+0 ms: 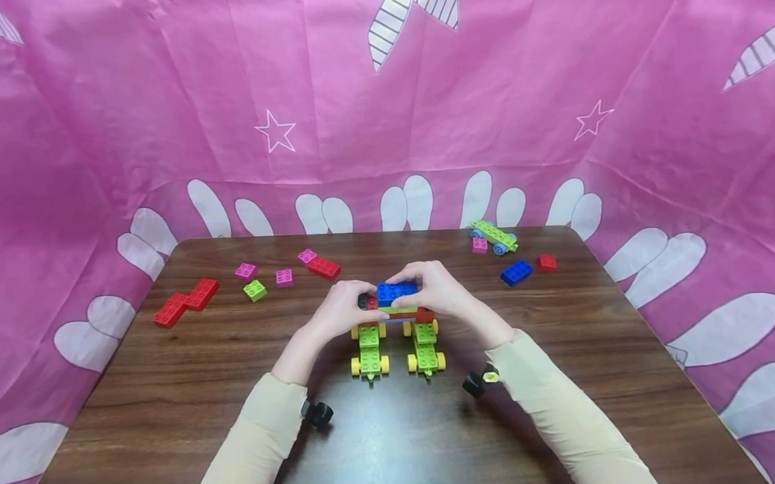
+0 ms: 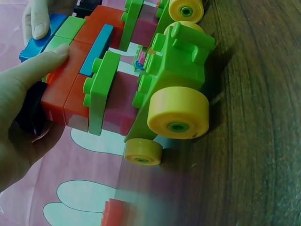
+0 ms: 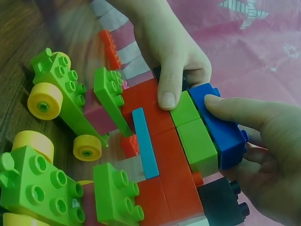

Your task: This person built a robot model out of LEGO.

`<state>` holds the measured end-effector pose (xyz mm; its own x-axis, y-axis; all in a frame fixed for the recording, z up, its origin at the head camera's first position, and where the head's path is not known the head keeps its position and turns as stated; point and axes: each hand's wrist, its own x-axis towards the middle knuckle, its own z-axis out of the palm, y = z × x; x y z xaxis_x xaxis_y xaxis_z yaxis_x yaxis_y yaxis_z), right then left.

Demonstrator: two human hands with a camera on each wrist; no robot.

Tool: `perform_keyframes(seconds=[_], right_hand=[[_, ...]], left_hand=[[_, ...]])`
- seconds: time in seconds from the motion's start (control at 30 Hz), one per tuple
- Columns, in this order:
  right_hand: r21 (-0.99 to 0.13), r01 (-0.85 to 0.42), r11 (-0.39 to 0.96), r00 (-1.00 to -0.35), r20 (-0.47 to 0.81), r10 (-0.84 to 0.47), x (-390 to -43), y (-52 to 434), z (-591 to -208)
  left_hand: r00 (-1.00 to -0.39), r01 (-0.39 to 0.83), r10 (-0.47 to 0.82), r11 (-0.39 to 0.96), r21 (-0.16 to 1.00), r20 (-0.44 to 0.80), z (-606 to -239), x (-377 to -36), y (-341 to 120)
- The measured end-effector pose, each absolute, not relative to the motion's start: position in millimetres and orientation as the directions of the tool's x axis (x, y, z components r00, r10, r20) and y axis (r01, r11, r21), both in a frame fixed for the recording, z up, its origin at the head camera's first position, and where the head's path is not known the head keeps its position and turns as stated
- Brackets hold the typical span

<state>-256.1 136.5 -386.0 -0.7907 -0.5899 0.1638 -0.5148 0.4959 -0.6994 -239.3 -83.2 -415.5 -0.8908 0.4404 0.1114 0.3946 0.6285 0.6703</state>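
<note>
A toy-brick build rests on two green wheeled bases (image 1: 426,356) with yellow wheels (image 2: 178,113). Above them are pink bricks, green bricks (image 3: 117,195), red bricks (image 3: 171,165) joined by a thin blue piece (image 3: 146,143), and light-green bricks (image 3: 197,143). My left hand (image 1: 343,305) grips the build from the left, its thumb across a red brick. A blue brick (image 1: 395,292) lies on top, against the light-green bricks, and my right hand (image 1: 436,287) holds it between thumb and fingers. Black bricks (image 3: 221,200) sit at the build's ends.
Loose red bricks (image 1: 185,303), pink bricks (image 1: 284,277) and a lime brick (image 1: 255,290) are scattered to the left. Back right are another green wheeled base (image 1: 494,236) with blue wheels, a blue brick (image 1: 516,272) and a red brick (image 1: 547,262). Pink cloth surrounds the table (image 1: 562,379).
</note>
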Motion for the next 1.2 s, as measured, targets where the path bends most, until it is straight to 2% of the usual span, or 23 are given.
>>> perform_keyframes(seconds=[0.4,0.7,1.2], right_hand=[[-0.685,-0.504,0.526,-0.782,0.103,-0.615,-257,135,-379],[-0.655,-0.508,0.56,-0.797,0.11,-0.594,-252,132,-376],[-0.677,-0.48,0.557,-0.799,0.076,-0.597,-256,132,-375]], left_hand=[[-0.895,0.381,0.433,0.624,0.682,0.104,-417,-239,-83],[-0.887,0.406,0.445,0.624,0.668,0.124,-416,-239,-83],[-0.89,0.395,0.444,0.631,0.668,0.106,-416,-239,-83]])
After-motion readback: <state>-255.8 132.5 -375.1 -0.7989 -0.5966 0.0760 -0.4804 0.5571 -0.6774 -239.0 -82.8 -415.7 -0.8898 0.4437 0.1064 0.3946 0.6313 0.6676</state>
